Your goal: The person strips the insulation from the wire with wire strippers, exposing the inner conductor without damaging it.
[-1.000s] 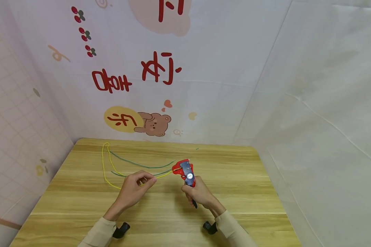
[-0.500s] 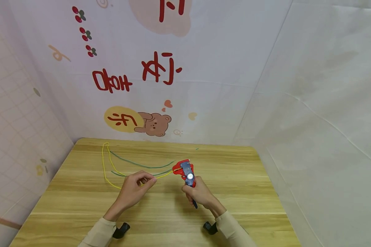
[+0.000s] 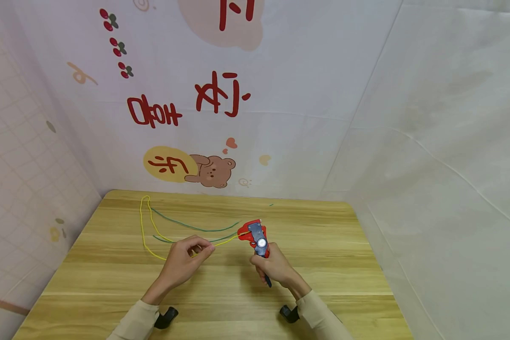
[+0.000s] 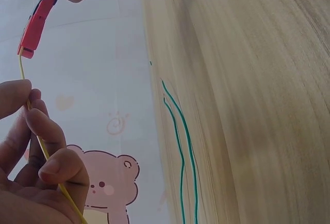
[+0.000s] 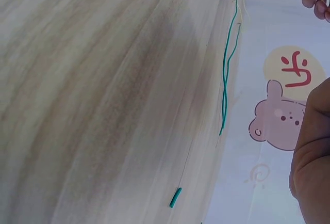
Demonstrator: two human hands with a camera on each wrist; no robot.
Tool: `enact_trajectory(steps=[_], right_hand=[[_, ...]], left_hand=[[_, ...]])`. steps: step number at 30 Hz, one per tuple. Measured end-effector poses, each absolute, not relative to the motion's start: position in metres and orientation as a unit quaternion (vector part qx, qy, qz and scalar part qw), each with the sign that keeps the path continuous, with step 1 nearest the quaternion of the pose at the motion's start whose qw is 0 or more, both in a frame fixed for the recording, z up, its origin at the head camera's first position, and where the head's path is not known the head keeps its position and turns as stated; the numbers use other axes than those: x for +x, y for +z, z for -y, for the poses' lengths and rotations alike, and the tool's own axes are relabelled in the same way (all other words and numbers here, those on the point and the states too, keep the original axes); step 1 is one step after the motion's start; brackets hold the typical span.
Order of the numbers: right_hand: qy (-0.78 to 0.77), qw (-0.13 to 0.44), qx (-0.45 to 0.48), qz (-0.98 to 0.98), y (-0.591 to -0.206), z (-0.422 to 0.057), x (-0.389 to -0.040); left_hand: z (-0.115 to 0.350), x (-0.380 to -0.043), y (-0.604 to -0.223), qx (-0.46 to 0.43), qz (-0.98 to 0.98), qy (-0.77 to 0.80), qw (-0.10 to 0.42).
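Observation:
My left hand (image 3: 186,260) pinches a thin yellow wire (image 3: 226,242) between thumb and forefinger; in the left wrist view the wire (image 4: 69,199) also runs down past the other curled fingers. The wire's far end enters the head of a red and blue wire stripper (image 3: 257,237). Around the stripper's handles my right hand (image 3: 276,265) is wrapped, holding the tool tilted above the table. How far its jaws are closed on the wire is too small to tell. Only part of the right hand (image 5: 314,157) shows in the right wrist view, and the stripper is hidden there.
Two green wires (image 3: 205,230) lie behind the left hand, beside the yellow wire's loop. A short green scrap (image 5: 176,197) lies on the wooden table (image 3: 221,302), and a tiny one (image 3: 271,205) near its back edge. Printed cloth (image 3: 306,118) hangs behind. Black curved pieces (image 3: 166,317) sit by the sleeves.

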State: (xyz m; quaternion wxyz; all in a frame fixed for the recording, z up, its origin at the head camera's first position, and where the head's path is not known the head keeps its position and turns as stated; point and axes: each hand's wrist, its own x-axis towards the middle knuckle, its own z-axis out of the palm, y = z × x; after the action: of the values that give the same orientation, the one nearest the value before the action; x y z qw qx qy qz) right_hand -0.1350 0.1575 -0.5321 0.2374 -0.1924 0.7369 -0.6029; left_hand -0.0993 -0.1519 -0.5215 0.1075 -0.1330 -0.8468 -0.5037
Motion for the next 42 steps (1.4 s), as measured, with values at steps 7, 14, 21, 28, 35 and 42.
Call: enact_trajectory(steps=[7,14,21,28,35,42], right_hand=[[-0.602,0.236,-0.196,-0.737,-0.532,-0.159,-0.135],[-0.604,0.239,-0.194,-0.735,-0.533,-0.16,-0.135],[-0.603,0.239,-0.192,-0.736,-0.534,-0.16,-0.136],[-0.6,0.238,-0.196,-0.739,-0.534,-0.162,-0.137],[-0.604,0.236,-0.185,-0.738,-0.535,-0.167,-0.139],[-0.611,0.229,-0.161,-0.741,-0.535,-0.177,-0.14]], left_hand=[[0.152,-0.1,-0.522,-0.13,0.846,-0.507,0.103],[0.152,-0.1,-0.524,-0.136,0.845,-0.505,0.11],[0.152,-0.1,-0.524,-0.141,0.843,-0.506,0.112],[0.151,-0.099,-0.523,-0.141,0.844,-0.505,0.111],[0.153,-0.098,-0.525,-0.129,0.847,-0.506,0.097],[0.159,-0.096,-0.528,-0.119,0.853,-0.501,0.088]])
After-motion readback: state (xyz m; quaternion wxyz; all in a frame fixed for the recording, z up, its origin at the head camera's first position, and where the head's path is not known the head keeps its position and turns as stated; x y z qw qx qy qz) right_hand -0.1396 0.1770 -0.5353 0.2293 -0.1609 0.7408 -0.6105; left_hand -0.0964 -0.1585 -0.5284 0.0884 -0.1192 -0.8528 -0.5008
